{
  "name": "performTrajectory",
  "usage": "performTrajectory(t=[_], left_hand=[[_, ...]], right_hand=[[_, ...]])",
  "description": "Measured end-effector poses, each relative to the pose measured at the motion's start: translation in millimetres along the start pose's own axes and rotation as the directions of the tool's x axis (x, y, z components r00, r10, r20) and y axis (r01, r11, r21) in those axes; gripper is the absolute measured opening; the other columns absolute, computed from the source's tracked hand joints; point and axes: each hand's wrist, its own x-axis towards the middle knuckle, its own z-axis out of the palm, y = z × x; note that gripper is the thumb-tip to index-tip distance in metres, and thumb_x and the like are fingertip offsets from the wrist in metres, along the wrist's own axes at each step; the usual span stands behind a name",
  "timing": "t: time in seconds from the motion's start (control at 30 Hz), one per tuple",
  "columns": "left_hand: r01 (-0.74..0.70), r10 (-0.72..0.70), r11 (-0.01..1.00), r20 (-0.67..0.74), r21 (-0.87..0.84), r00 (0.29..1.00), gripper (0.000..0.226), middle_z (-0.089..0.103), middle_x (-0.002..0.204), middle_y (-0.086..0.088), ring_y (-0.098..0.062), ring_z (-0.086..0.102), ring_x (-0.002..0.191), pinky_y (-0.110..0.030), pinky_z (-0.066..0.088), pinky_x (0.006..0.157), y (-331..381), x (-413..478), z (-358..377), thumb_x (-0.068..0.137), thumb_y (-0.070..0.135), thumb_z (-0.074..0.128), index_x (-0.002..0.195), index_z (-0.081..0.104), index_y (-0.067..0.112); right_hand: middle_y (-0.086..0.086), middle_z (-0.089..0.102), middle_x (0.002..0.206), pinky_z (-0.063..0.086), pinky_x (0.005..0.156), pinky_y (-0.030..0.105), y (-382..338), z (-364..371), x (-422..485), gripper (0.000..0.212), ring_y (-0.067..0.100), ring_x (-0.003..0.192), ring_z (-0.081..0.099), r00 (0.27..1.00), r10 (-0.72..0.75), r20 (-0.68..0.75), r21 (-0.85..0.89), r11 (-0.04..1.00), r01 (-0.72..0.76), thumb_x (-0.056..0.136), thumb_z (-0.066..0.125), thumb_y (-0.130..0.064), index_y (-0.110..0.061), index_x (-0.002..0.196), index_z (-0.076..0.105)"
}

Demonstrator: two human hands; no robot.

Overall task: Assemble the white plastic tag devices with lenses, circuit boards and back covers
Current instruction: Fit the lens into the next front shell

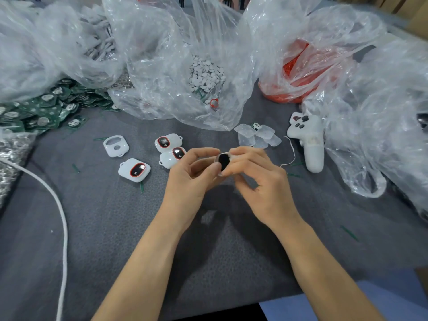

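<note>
Because the lens piece (224, 161) was so small, the step in hand looked like lining it up to go into the empty shell (115, 146), and that would go best with slow, soft fingers. It seemed the black face should be held by its edges only, so no marks got on it, and turned the right way before it was pushed in. Pushing crooked could make it sit wrong.

The left hand (188, 174) was curled, with its thumb and first fingers pinching the left side of the lens piece. The right hand (262, 181) was curled too, and its fingertips pinched the right side. Both hands met in the air above the grey surface (115, 228), so the piece touched nothing else. How much of the piece was hidden behind the fingers, I could not tell.

Just to the left lay 3 white tags (134, 170) with red rings, and the empty shell sat near them. A heap of clear covers (257, 135) lay just past the right hand, and green circuit boards (44, 110) were piled far to the left
</note>
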Motion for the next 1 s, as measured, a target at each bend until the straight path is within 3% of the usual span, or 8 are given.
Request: performTrajectory(t=[0.1,0.17,0.27,0.33,0.4,0.53,0.87,1.0], left_hand=[[-0.024,0.026,0.998,-0.033,0.061,0.999,0.025,0.074,0.086,0.001,-0.009,0.068,0.08,-0.021,0.055,0.071,0.9,0.4,-1.0,0.09,-0.008,0.055,0.098,0.063,0.014],[-0.046,0.051,0.992,-0.045,0.117,0.998,0.027,0.074,0.086,0.004,-0.008,0.068,0.082,-0.021,0.055,0.072,1.4,0.4,-1.5,0.089,-0.007,0.057,0.097,0.064,0.017],[-0.065,0.069,0.987,-0.021,0.149,0.997,0.03,0.074,0.089,0.003,-0.009,0.069,0.085,-0.022,0.055,0.074,1.1,-0.4,-0.4,0.088,-0.008,0.058,0.097,0.065,0.019],[-0.076,0.074,0.985,0.02,0.155,0.997,0.032,0.074,0.09,0.004,-0.01,0.069,0.085,-0.023,0.055,0.074,1.2,-1.4,0.4,0.088,-0.009,0.058,0.096,0.065,0.02],[-0.105,0.095,0.976,0.063,0.188,0.993,0.034,0.073,0.093,0.004,-0.01,0.069,0.088,-0.025,0.056,0.075,1.5,-2.3,1.7,0.088,-0.009,0.058,0.094,0.067,0.023],[-0.138,0.112,0.957,0.113,0.254,0.987,0.033,0.072,0.097,0.002,-0.013,0.069,0.091,-0.026,0.056,0.075,1.6,-3.5,2.9,0.088,-0.008,0.058,0.096,0.068,0.022],[-0.122,0.064,0.942,0.189,0.312,0.98,0.043,0.072,0.105,0.006,-0.009,0.07,0.095,-0.019,0.053,0.082,1.8,-8.4,6.2,0.079,-0.003,0.073,0.116,0.064,0.017],[-0.125,0.077,0.941,0.161,0.314,0.984,0.043,0.073,0.103,0.006,-0.009,0.071,0.092,-0.02,0.053,0.081,2.5,-9.5,7.7,0.078,-0.004,0.073,0.114,0.065,0.018]], right_hand=[[0.006,0.066,0.095,0.045,0.098,0.029,-2.5,1.4,-0.1,0.021,0.022,0.114,0.057,0.998,0.06,0.004,0.097,0.993,-0.06,0.073,0.061,0.014,-0.003,0.082,0.07],[0.003,0.064,0.104,0.048,0.095,0.029,-6.2,0.7,1.2,0.024,0.018,0.117,0.056,0.979,0.203,-0.024,0.251,0.949,-0.191,0.077,0.062,0.006,-0.01,0.093,0.068],[-0.001,0.065,0.105,0.049,0.08,0.016,-7.6,-4.2,4.8,0.039,0.006,0.104,0.062,0.851,0.525,0.031,0.495,0.731,-0.469,0.081,0.071,-0.004,-0.022,0.113,0.059],[-0.002,0.069,0.093,0.049,0.077,0.016,-5.6,-5.5,6.1,0.044,0.007,0.089,0.066,0.796,0.597,0.101,0.543,0.637,-0.547,0.081,0.071,-0.002,-0.022,0.118,0.057],[-0.002,0.069,0.082,0.05,0.077,0.02,-4.1,-6.9,5.9,0.044,0.01,0.081,0.066,0.769,0.625,0.135,0.555,0.595,-0.581,0.082,0.069,0.0,-0.023,0.117,0.058],[0.016,0.069,0.087,0.05,0.089,0.047,-5.7,-7.6,5.5,0.038,0.026,0.083,0.064,0.711,0.661,0.239,0.597,0.478,-0.644,0.083,0.067,0.001,-0.026,0.11,0.062],[0.011,0.067,0.08,0.05,0.083,0.057,-3.5,-7.5,4.9,0.032,0.028,0.078,0.061,0.665,0.709,0.237,0.605,0.428,-0.671,0.073,0.066,-0.011,-0.029,0.099,0.066],[0.009,0.066,0.081,0.051,0.085,0.053,-2.3,-6.9,4.3,0.037,0.023,0.079,0.06,0.682,0.691,0.239,0.574,0.466,-0.673,0.08,0.067,0.001,-0.027,0.104,0.064]])
